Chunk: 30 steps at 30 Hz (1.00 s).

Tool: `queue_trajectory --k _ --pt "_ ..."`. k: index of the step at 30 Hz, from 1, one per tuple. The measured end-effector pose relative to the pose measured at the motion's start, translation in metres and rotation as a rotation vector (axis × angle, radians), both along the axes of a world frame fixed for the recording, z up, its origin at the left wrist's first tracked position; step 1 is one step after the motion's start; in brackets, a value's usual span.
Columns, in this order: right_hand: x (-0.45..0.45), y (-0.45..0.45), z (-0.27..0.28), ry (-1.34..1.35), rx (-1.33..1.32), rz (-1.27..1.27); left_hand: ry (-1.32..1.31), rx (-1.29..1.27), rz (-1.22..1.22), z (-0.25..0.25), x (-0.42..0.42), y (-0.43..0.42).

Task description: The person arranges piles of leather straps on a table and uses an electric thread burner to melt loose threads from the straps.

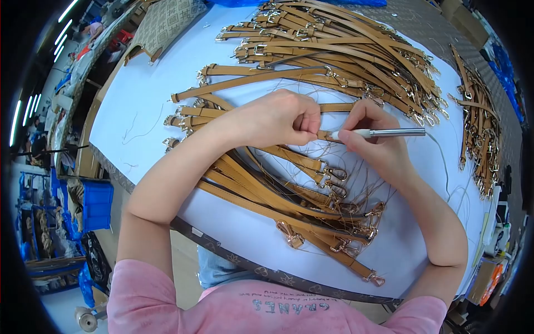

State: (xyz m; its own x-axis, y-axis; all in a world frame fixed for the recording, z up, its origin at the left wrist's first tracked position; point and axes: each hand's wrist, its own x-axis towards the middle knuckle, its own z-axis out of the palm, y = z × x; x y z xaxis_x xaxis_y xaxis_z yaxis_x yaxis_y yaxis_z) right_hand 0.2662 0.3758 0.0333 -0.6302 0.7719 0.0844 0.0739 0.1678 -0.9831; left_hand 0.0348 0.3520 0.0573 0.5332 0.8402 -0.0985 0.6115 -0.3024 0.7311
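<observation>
My left hand (295, 119) is closed, its fingers pinched on the end of a tan leather strap (324, 135). In my right hand (374, 129) is a pen-like tool (397, 132) with a white front part and a metal shaft, its tip touching or nearly touching the strap beside my left fingers. Below my hands lies a bundle of tan straps (250, 192) with metal clasps and loose brown threads. Beyond them is a larger pile of similar straps (334, 42). The part of the strap inside my left fingers is hidden.
Darker brown straps (478, 119) hang together at the right. A patterned piece (167, 25) lies at the back left of the white table covering (128, 117). A thin cable (442, 153) runs along the right side. A blue crate (97, 204) stands at the lower left.
</observation>
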Motion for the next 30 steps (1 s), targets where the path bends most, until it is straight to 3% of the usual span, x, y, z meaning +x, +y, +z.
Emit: queue_trajectory --k 8,30 --pt "-0.0040 -0.0041 -0.0017 -0.090 0.091 0.006 -0.099 -0.240 0.099 0.0031 -0.0041 0.0015" --pt "-0.0054 -0.0043 -0.0022 -0.132 0.144 -0.005 -0.162 -0.269 0.079 0.0001 -0.0057 0.0025"
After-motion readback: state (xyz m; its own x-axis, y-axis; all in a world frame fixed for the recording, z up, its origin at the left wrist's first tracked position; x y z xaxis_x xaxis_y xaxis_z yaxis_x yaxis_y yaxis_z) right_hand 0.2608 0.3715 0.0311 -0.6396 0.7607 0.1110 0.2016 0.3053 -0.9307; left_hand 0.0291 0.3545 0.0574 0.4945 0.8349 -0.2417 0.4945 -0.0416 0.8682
